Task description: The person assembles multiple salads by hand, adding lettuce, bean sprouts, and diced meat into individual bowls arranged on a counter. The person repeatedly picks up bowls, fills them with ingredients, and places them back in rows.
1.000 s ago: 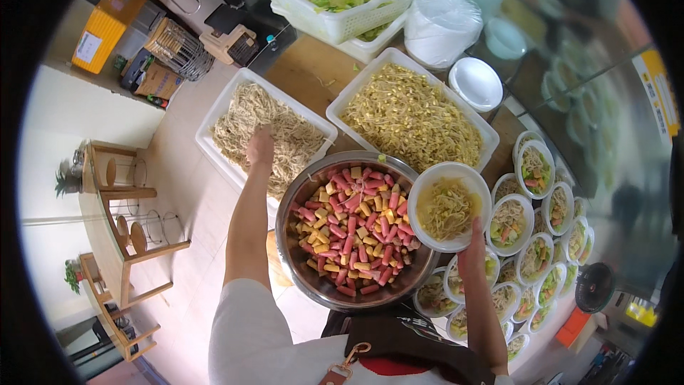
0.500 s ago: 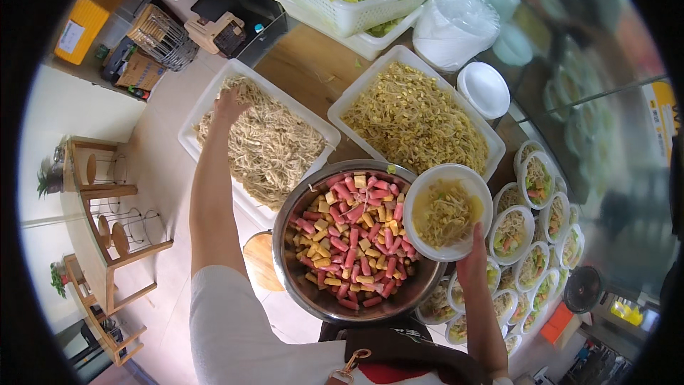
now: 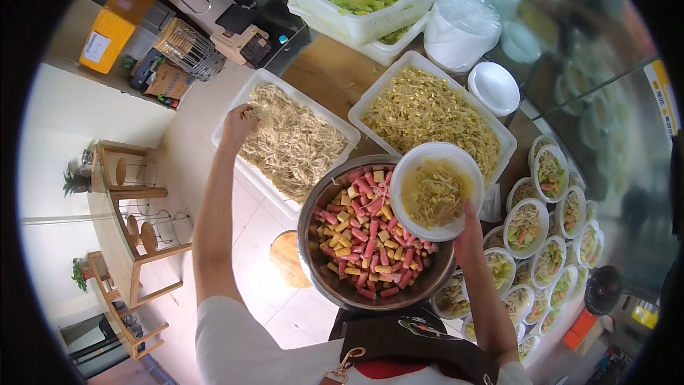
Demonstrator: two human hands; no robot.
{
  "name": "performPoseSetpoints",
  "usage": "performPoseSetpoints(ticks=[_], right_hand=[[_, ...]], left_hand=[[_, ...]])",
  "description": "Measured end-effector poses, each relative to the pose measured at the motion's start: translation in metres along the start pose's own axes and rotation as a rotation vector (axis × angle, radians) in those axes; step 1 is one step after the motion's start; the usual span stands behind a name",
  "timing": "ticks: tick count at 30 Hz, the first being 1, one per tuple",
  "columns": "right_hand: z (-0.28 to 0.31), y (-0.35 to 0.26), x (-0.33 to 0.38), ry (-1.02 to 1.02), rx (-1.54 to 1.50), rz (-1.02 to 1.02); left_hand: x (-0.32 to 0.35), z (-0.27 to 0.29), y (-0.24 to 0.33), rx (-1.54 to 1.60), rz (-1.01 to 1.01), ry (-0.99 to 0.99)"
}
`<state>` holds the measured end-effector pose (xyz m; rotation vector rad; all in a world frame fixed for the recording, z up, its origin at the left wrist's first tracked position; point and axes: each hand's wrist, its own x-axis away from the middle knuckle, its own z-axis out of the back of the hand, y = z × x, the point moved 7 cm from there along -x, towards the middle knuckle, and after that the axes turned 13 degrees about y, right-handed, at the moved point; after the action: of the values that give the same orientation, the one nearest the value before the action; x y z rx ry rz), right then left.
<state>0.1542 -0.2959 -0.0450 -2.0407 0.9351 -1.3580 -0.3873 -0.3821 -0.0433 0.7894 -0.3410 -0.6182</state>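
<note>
My right hand (image 3: 468,239) grips the rim of a white bowl (image 3: 467,164) holding bean sprouts in yellowish liquid, tilted a little above the steel basin. My left hand (image 3: 239,127) is at the left side of a white tray (image 3: 351,130) of pale shreds (image 3: 296,144), fingers curled into them. The steel basin (image 3: 311,271) holds pink sausage pieces (image 3: 370,227) and yellow-brown cubes (image 3: 342,251). Behind the bowl stands a second white tray (image 3: 507,144) heaped with yellow bean sprouts (image 3: 427,110).
Many filled bowls (image 3: 526,224) crowd the right side, some stacked. At the back are a white basket (image 3: 342,18) of chopped lettuce, bagged bowls (image 3: 462,32) and loose white bowls (image 3: 493,88). A round wooden stool (image 3: 288,258) stands left of the basin, beyond it a wooden table (image 3: 114,221).
My left hand has moved nearer the tray's left edge, its fingers now more curled. The bowl in my right hand sits slightly higher, and the whole view has shifted a little.
</note>
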Motion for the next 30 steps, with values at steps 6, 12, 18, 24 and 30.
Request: performPoseSetpoints(ticks=[6,12,18,24,30], right_hand=[[-0.024,0.032,-0.023,0.007,0.185,-0.024],[-0.096,0.002,0.016,-0.129,0.252,-0.023],[-0.100,0.004,0.030,-0.204,0.207,-0.093],[-0.075,-0.002,0.023,-0.226,0.114,-0.037],[-0.072,0.003,0.004,-0.253,0.010,-0.024]], left_hand=[[0.086,0.051,0.153,0.490,0.103,-0.251],[0.170,0.011,0.236,0.172,0.036,-0.650],[0.242,-0.083,0.260,-0.100,-0.742,-0.833],[0.244,-0.082,0.278,-0.108,-0.721,-0.549],[0.258,-0.095,0.299,-0.183,-0.917,-0.349]])
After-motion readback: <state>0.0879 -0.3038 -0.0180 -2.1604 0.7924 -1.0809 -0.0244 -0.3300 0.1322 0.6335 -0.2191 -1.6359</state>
